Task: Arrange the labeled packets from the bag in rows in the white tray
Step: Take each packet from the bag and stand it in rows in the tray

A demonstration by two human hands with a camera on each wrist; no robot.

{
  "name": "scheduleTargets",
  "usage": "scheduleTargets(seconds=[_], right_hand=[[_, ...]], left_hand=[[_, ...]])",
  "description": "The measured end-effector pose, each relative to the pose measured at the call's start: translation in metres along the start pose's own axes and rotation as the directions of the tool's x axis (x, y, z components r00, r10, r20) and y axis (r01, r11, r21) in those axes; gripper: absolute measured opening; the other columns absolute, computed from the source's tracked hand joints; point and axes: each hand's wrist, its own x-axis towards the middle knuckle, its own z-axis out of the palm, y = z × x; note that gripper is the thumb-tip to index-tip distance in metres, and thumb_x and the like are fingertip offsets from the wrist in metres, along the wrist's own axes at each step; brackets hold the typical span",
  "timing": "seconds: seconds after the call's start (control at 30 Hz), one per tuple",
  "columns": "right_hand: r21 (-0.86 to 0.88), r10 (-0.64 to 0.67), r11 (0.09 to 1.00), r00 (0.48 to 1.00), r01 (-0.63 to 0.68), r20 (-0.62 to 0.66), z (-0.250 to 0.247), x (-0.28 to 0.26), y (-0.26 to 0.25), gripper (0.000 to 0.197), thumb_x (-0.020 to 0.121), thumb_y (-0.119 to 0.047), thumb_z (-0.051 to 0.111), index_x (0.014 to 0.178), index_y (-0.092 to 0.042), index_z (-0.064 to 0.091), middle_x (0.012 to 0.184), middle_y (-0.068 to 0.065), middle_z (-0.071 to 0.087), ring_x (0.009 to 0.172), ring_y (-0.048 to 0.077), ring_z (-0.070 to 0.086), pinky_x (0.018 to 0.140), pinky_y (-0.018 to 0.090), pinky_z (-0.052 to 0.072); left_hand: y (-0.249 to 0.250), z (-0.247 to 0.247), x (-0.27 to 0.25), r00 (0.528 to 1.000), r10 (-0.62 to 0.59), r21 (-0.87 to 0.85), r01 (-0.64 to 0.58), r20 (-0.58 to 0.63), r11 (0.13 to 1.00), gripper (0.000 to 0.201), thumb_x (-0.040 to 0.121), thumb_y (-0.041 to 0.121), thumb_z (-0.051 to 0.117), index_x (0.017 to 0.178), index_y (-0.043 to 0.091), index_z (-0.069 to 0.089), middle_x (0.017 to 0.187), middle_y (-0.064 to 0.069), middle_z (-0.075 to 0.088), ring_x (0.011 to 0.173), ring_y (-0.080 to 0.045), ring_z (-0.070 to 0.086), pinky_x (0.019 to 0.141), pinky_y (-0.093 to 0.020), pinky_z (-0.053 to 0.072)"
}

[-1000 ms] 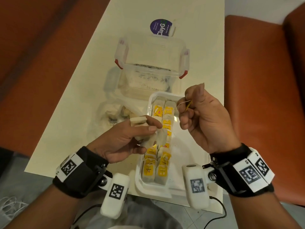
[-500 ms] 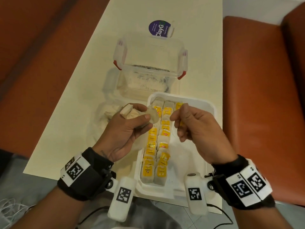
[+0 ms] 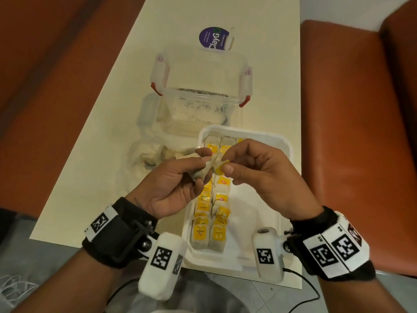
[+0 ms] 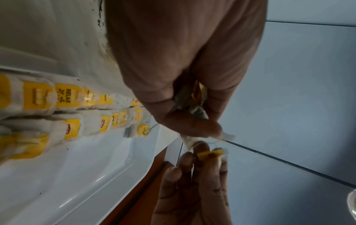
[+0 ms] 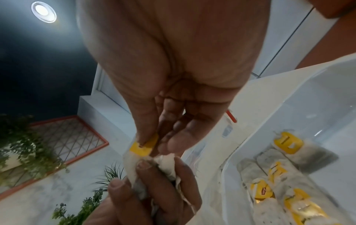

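Above the white tray [image 3: 283, 152], my left hand [image 3: 180, 177] grips a small bunch of pale packets [image 3: 204, 170]. My right hand [image 3: 243, 168] pinches the yellow label [image 3: 220, 168] of one packet in that bunch, thumb against forefinger. The same pinch shows in the right wrist view on the yellow label [image 5: 143, 146], and in the left wrist view on the label [image 4: 212, 153]. Two rows of yellow-labeled packets [image 3: 212, 213] fill the tray's left side; a third row has begun at the far end [image 5: 289, 144]. The clear bag [image 3: 153, 154] with more packets lies left of the tray.
A clear lidded plastic box [image 3: 200, 86] with red clips stands on the cream table [image 3: 101, 132] just beyond the tray. A purple round label [image 3: 213, 38] lies behind it. Orange seats [image 3: 349, 132] flank the table. The tray's right half [image 3: 259, 211] is bare.
My right hand set a packet at the tray's far end, then came left to the bunch in my left hand and pinched a yellow label. My left hand shifted slightly right.
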Motion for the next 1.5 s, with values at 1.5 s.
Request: scheduleTargets(seconds=[1.5], right_hand=[[-0.266,0.279,0.867,0.853,-0.421,-0.44,-0.042,0.071,0.107,0.02,0.088,-0.012,0.073,0.086,-0.03,0.064,0.09,0.007,0.072,0.083,0.027,0.07,0.085,0.048,0.058]], left_hand=[[0.0,-0.036,-0.02,0.984,0.174,0.281,-0.154,-0.047,0.947,0.015,0.078,0.012,0.067,0.089,0.021,0.066,0.071,0.005,0.061,0.059,-0.006,0.061,0.042,-0.017,0.046]])
